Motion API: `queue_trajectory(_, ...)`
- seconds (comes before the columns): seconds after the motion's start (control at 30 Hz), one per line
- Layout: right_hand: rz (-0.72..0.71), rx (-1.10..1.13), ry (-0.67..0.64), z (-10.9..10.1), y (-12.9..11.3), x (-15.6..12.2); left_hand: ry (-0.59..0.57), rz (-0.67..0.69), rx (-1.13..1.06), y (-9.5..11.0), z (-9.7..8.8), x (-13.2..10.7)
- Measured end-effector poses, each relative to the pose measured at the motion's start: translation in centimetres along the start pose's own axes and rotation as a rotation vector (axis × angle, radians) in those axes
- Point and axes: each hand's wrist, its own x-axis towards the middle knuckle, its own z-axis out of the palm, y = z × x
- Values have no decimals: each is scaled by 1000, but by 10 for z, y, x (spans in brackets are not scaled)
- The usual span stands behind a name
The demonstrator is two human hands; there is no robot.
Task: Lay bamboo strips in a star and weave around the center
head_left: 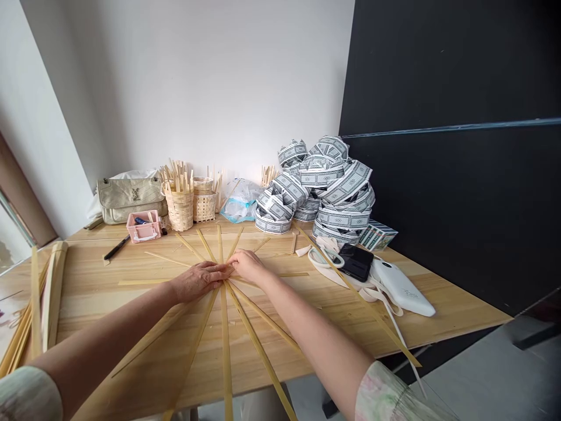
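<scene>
Long, thin bamboo strips (225,351) lie crossed on the wooden table, fanning out like spokes from one centre. My left hand (199,282) rests almost flat over the left side of that crossing, its fingers stretched toward the middle. Right beside it, my right hand (246,266) has its fingers bent and pinched at the strips on the crossing's upper right. Both hands touch each other's fingertips or nearly so, and they hide the crossing itself. Some strips reach past the table's front edge.
A loose strip (372,310) slants across the right side, near scissors (326,257), a phone (356,262) and a white power bank (405,287). Patterned paper bands (344,204) are piled behind. Woven baskets (179,209), a pink box (144,227) and a handbag (131,199) stand back left; more strips (52,292) lie left.
</scene>
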Motion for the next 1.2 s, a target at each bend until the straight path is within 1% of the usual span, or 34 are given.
queue_trajectory(0.3, 53, 22, 9, 3, 3, 2, -22, -26, 35, -1, 1, 0)
queue_trajectory(0.53, 96, 6, -57, -7, 0, 4, -12, -29, 30, 0, 1, 0)
queue_trajectory(0.7, 120, -21, -66, -13, 0, 0, 7, -36, 10, -2, 3, 0)
queue_trajectory(0.97, 71, -31, -52, -7, 4, -7, -13, -36, 4, -3, 3, 0)
queue_trajectory(1.2, 96, -10, -19, -4, 5, -10, -4, -27, 25, -3, 4, -1)
